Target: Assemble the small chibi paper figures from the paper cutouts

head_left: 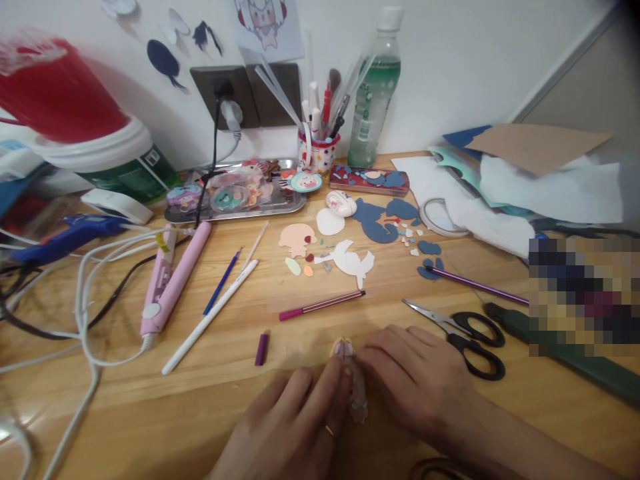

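Observation:
A small pale paper cut-out (359, 395), with yellowish and pink rounded ends at its top, lies at the front of the wooden table. My left hand (295, 420) presses and pinches it from the left, covering part of it. From the right, my right hand (420, 377) has its fingers bent together at the upper edge of the same piece; its thumb is largely hidden. Beyond the hands lies a magenta felt-tip pen (323, 305), with a purple pen cap (261, 349) to its left. Scissors with black handles (457, 333) rest partly open beside my right hand.
Cut paper shapes, including a white one (354, 260) and a blue one (375, 220), are spread farther back. A pink hair straightener (175, 280), cables and a glue gun (70, 237) crowd the left. Behind stand a pen cup (318, 155) and a bottle (375, 100).

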Tool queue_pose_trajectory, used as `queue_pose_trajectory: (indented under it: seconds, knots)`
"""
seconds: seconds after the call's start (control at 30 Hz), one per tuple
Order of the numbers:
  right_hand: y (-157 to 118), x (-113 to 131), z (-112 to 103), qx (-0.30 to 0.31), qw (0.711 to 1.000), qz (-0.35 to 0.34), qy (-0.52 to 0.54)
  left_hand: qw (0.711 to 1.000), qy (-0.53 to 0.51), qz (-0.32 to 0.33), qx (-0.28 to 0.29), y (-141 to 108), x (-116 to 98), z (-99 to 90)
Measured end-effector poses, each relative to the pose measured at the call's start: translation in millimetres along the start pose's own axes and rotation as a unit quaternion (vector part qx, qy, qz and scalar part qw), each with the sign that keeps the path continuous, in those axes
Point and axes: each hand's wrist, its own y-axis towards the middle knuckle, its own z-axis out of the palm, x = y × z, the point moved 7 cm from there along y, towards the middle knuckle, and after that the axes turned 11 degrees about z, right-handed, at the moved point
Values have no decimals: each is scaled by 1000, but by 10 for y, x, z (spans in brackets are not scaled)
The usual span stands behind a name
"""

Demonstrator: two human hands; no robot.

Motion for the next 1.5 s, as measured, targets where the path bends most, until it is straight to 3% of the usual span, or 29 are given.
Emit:
queue_pose_trajectory:
  seconds: [0.57, 1.07, 1.2, 1.37, 1.5]
  knots:
    - [20, -45, 24, 7, 1000, 20, -13, 1000, -8, 6, 11, 11, -5, 11]
    - [31, -128, 18, 11, 999, 33, -29, 1000, 4, 2, -16, -11, 22, -21]
    - [19, -112, 5, 6, 999, 28, -28, 998, -6, -7, -67, -41, 96, -21]
    - [-10, -79, 36, 21, 999, 30, -22, 982, 9, -54, -179, -87, 186, -94]
    - [-22, -39, -12, -20, 999, 20, -44, 973, 14, -72, -220, -66, 186, -170]
